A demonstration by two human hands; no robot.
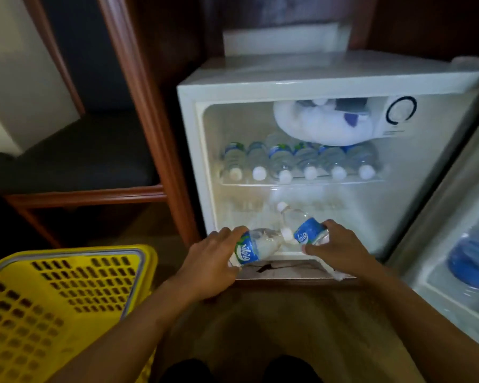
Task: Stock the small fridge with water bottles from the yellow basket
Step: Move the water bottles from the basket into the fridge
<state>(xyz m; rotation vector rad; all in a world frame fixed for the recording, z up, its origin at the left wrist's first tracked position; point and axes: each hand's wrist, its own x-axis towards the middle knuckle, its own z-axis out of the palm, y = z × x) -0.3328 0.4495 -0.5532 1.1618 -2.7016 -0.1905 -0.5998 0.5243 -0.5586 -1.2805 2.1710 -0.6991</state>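
Observation:
The small white fridge [315,84] stands open in front of me. Several water bottles [296,161] lie side by side on its glass shelf, caps toward me. My left hand [208,261] grips a water bottle with a blue label [253,248] at the fridge's lower front edge, its cap pointing right. My right hand [335,250] holds a second bottle [302,225] tilted upward, cap toward the back of the lower compartment. The two bottles nearly touch. The yellow basket [53,299] sits at lower left; I see no bottles in it.
The fridge door [459,244] hangs open at right with blue-topped items in its rack. A frosted freezer box and thermostat dial [401,110] fill the fridge's top. A dark wooden cabinet frame [150,120] stands left of the fridge.

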